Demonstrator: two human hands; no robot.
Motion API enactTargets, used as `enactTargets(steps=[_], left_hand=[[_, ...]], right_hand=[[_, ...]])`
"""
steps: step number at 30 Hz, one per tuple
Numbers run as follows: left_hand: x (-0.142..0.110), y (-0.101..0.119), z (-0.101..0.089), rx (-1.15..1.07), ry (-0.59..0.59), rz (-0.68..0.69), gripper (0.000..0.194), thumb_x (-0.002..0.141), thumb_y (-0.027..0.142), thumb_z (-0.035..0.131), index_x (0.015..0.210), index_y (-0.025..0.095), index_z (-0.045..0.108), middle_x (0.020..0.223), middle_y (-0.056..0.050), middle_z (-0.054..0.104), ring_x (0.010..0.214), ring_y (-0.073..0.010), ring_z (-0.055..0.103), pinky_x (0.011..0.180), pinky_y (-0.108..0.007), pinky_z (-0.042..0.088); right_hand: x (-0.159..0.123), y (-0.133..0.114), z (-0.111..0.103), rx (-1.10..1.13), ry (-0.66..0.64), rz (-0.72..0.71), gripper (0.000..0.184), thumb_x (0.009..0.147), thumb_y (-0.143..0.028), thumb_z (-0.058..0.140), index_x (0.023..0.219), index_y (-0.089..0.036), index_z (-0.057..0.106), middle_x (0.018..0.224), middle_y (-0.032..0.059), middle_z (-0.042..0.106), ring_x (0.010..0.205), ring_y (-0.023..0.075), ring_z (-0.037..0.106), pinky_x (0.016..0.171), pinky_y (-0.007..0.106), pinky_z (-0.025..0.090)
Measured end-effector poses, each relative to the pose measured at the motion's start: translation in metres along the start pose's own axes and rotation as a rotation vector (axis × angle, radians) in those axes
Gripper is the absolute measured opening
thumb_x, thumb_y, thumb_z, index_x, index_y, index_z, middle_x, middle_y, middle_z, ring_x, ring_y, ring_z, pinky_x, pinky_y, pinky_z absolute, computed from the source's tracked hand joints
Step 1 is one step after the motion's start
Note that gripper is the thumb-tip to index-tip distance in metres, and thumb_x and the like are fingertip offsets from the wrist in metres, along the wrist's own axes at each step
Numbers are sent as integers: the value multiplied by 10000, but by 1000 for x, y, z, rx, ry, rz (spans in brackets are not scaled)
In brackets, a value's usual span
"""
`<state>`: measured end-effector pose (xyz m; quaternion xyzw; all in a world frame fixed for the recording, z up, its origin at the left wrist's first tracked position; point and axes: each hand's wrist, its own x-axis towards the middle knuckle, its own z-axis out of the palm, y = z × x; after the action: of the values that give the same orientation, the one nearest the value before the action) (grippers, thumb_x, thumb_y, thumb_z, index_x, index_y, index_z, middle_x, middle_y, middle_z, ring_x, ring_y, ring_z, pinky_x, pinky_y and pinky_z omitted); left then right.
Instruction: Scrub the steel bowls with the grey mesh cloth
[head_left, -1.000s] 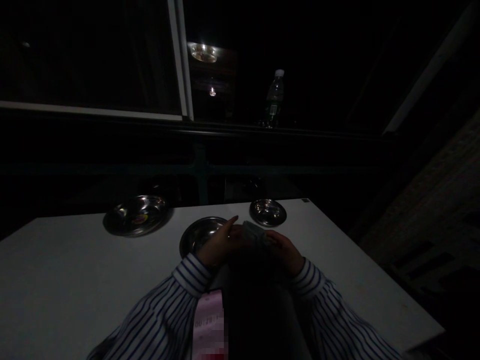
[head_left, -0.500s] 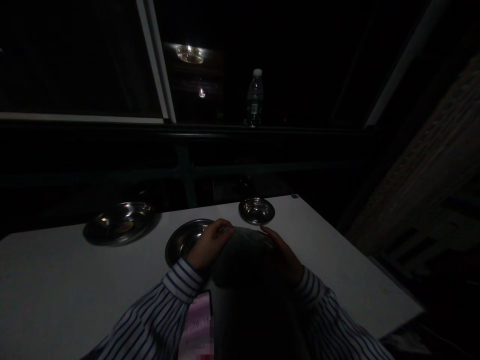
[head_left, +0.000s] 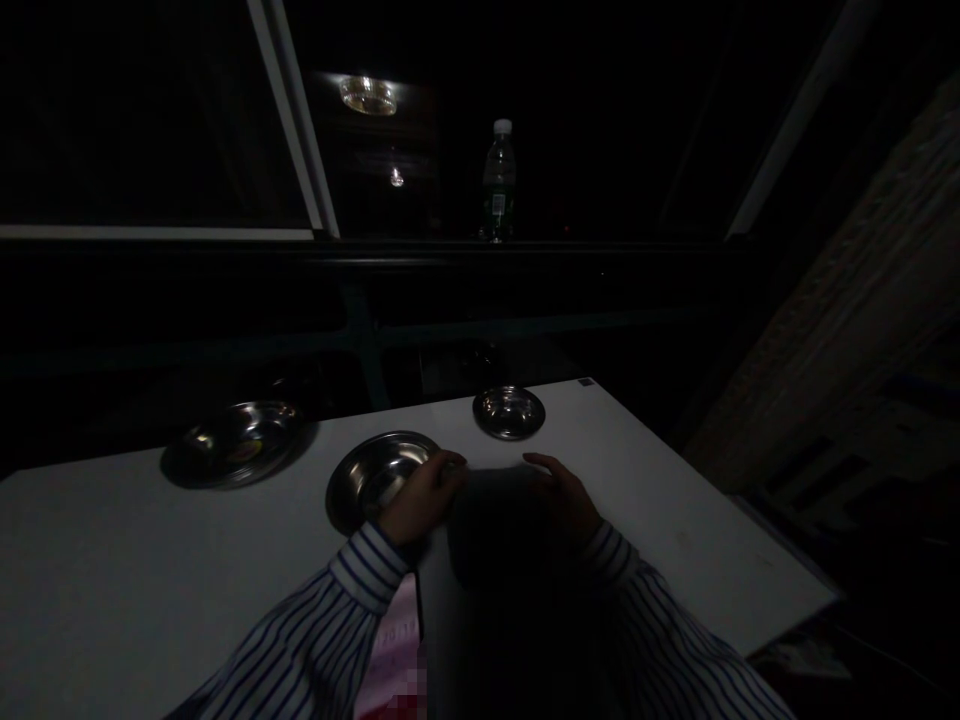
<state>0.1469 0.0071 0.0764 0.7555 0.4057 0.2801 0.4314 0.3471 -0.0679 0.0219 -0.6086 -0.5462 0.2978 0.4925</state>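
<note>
Between my hands is a dark grey, soft-edged shape (head_left: 495, 520), too dim and blurred to name. My left hand (head_left: 424, 495) is at its left side, fingers curled in at its upper corner. My right hand (head_left: 566, 495) is at its right side, fingers bent toward its top edge; shadow hides the palm. Just behind my left hand a steel bowl (head_left: 352, 480) stands on the white table (head_left: 225, 560), partly covered by that hand. A smaller steel bowl (head_left: 510, 412) sits beyond both hands. Beside my left forearm lies a phone (head_left: 394, 640) with a lit pink screen.
A wide steel dish (head_left: 232, 445) rests at the table's far left. On the dark window ledge stands a clear bottle (head_left: 499, 185) with a white cap. A patterned curtain (head_left: 832, 290) hangs at the right. The table's right edge runs diagonally toward me.
The grey shape between my hands now looks narrower and darker, and its left edge has shifted right. My hands stay close to it. The whole view has shifted slightly.
</note>
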Motion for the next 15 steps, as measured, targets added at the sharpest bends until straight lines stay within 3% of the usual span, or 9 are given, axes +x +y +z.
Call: enactTargets(steps=[3,6,9,12,15], left_hand=[[-1,-4,-1,43,-14,-35,272,716,318,553,900,132,630,797,-87,675,681,-203,620,613,-296,461],[-2,-6,-14,88,67,-36,293,722,340,537,910,140,638,850,-96,682,766,-228,619,713,-327,452],[-6,-14,-41,130,202,-57,281,705,367,530,852,165,658,897,-80,686,858,-239,604,805,-334,430],[-14,-31,-76,154,331,-163,278,691,384,510,797,165,646,844,-81,681,831,-251,604,798,-351,433],[-25,-52,-105,154,490,-300,248,682,379,516,754,163,613,785,-94,656,838,-281,594,825,-409,411]], right_hand=[[0,15,-5,-135,-22,38,306,782,-331,437,1045,-193,510,694,22,639,639,173,620,572,302,494],[-3,30,-12,-304,-59,75,298,764,-273,481,1050,-216,538,719,27,658,667,181,631,614,309,486],[-6,33,-20,-476,-77,121,362,755,-275,522,1111,-213,543,798,71,675,738,220,641,674,348,471],[-1,21,-20,-576,-88,109,365,779,-285,495,1112,-156,569,1036,155,636,978,280,590,825,411,429],[13,0,-3,-569,-170,45,328,813,-283,449,1071,-157,609,1117,128,615,1057,243,554,913,364,391]])
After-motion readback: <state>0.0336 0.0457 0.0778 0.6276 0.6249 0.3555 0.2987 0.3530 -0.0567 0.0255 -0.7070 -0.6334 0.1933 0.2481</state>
